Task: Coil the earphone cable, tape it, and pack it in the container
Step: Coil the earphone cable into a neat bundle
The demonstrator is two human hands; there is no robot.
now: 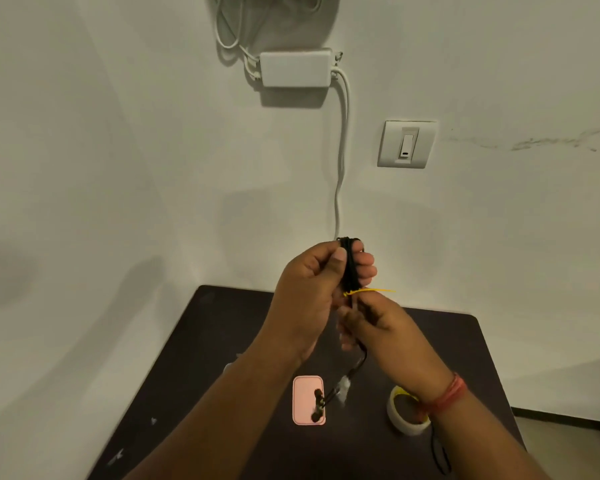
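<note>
Two hands above the table point(222, 341): left hand point(309, 289) grips the black coil point(350, 268); right hand point(371, 323) pinches yellow tape point(371, 291).

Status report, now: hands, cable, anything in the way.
Left hand gripping coiled black earphone cable. Right hand pinching yellow tape strip at coil's base. Earbuds dangling over open pink rectangular container. Nothing blocking.

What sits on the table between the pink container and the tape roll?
In the head view, no object rests there; bare table shows. The earphone cable's loose end dangles above that gap, between the container and tape roll.
</note>
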